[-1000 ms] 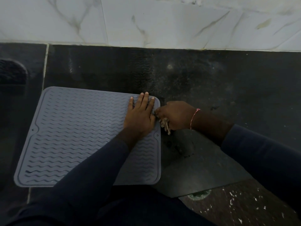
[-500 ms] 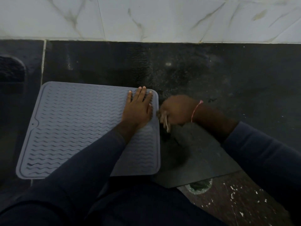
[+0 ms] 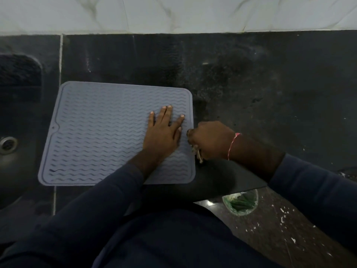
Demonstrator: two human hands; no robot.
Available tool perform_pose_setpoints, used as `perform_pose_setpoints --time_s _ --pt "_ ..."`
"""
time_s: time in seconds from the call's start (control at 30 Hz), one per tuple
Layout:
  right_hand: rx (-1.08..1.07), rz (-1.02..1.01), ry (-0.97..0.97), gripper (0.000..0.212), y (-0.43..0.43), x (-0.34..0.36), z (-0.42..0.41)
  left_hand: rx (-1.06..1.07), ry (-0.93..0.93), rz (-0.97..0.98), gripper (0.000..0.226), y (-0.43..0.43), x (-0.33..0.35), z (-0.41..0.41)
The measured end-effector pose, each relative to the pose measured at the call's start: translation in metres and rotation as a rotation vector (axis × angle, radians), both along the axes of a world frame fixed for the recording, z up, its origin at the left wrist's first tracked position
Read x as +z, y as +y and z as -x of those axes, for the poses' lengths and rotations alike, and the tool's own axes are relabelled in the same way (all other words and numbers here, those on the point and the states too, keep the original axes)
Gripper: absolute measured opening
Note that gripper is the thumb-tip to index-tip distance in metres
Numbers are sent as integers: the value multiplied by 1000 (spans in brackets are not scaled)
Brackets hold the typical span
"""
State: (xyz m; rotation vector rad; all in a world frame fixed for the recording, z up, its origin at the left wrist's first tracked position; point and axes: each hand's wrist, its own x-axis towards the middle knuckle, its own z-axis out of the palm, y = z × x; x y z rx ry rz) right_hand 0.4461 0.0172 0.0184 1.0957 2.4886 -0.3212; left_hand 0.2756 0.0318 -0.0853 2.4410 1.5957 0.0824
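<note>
A grey ribbed silicone mat (image 3: 100,132) lies flat on the black stone counter (image 3: 251,89). My left hand (image 3: 164,132) rests flat on the mat near its right edge, fingers straight and spread. Just off that edge, my right hand (image 3: 209,141) is curled round a small pale object (image 3: 198,154) that sticks out below the fist. What the object is cannot be told. A red thread circles the right wrist.
A dark sink with a metal drain (image 3: 7,145) lies at the left. White marbled wall tiles (image 3: 173,12) run along the back. Below the counter's front edge, a round container with green contents (image 3: 240,202) stands on a speckled floor.
My left hand has slid from the mat's top right corner down toward the middle of its right side. My right hand has followed down the mat's right edge, still gripping the pale object.
</note>
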Motion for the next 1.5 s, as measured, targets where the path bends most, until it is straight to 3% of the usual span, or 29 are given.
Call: perform_pose_setpoints --time_s 0.23,0.37,0.5,0.6,0.77,0.8,0.87,0.97,1.1,1.27,1.4,1.43,1.5 --pt "48 89 56 24 -67 2 9 -46 -11 -14 58 -2 -5 2" --pt "-126 329 119 22 -71 13 6 -57 -22 -12 58 -19 -5 7" --pt "-211 94 249 33 -76 -3 13 -75 -23 -34 59 -39 -9 18" --pt "-263 94 228 50 -97 -16 13 -83 -26 -39 58 -46 -8 24" --pt "-567 224 155 19 -99 5 -7 -183 -70 -13 54 -48 -3 48" --pt "-658 187 263 25 -97 12 -3 -157 -106 -14 53 -46 -1 60" --pt "-729 -86 517 38 -89 14 20 -29 -169 -48 52 -40 2 95" --pt "-715 -309 602 42 -73 -2 104 144 -169 -82 53 -32 0 159" --pt "-486 -239 265 52 -63 -48 209 83 -104 -90 54 -29 -9 199" --pt "-395 -382 286 28 -100 -57 129 77 -105 -85 54 -29 -12 201" --pt "-737 -298 -155 12 -109 -33 64 64 -126 -109 53 -30 -12 202" --pt "-886 -281 -209 12 -105 -27 64 58 -134 -109 53 -31 -12 202" --pt "-1083 -376 -94 19 -95 -19 78 39 -137 -117 52 -31 -13 202"
